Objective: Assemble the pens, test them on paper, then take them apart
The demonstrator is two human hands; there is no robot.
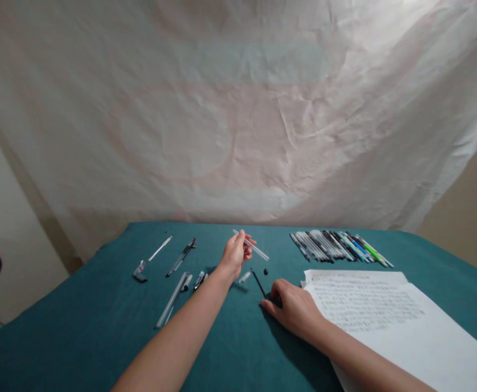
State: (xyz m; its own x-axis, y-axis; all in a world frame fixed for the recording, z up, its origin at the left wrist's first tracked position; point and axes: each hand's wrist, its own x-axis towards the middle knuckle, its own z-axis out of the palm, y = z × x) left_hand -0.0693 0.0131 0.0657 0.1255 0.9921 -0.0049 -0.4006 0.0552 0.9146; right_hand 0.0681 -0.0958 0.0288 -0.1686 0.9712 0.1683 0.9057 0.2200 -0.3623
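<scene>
My left hand (pixel 236 255) is closed around a clear pen barrel (pixel 260 252), holding it tilted above the green cloth. My right hand (pixel 293 306) rests low on the cloth with its fingers curled. Between its thumb and forefinger is the near end of a thin dark pen refill (pixel 257 281). Just beyond that hand lies a small black cap (pixel 265 271). A short clear piece (pixel 244 277) sits on the cloth below my left hand.
Left of my left arm lie clear tubes (pixel 171 302), small pen parts (pixel 199 280), a dark pen (pixel 181 257) and a white stick (pixel 160 248) near a dark-tipped piece (pixel 139 272). A row of pens (pixel 332 246) lies back right, beyond handwritten sheets (pixel 369 305). Behind hangs a pale sheet (pixel 238 120).
</scene>
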